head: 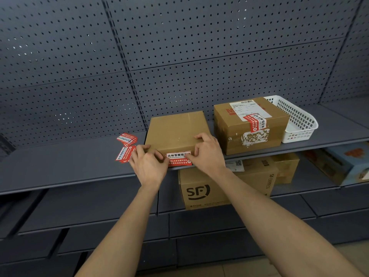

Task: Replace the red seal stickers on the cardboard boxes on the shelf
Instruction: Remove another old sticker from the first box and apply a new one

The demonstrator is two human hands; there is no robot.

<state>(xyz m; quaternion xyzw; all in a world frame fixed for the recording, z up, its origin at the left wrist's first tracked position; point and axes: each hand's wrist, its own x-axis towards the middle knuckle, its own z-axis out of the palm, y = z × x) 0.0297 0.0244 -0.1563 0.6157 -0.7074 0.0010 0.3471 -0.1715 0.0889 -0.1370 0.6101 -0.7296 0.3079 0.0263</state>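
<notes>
The shelf (60, 170) is seen first, grey and broad, with two cardboard boxes standing on it. The flat box (175, 130) sits at the front edge, right under both hands; the taller box (249, 124) stands just beyond the right hand, up and to its right, with one red sticker (254, 122) wrapped over its top edge and a torn white patch below. A single white basket (297, 118) is tucked touching that taller box on its far side. On the lower shelf at least three more cartons are counted, one marked SF (199, 190).

The step in hand is judged to be the seal on the flat box: a red sticker (178, 158) is being pressed or picked at on the front face. Whether it is going on or coming off cannot be told. The left hand (148, 166) is curled against the box corner, its grip narrow, fingertips on cardboard. The right hand (207, 154) is pinched narrow at the sticker's right end, thumb over the top edge.

Loose stickers (125, 147) are fanned just left of the left hand, in two small heaps; an exact count is not possible.

Next, a firm smoothing or a clean peel along the sticker is called for, with the box steadied.
</notes>
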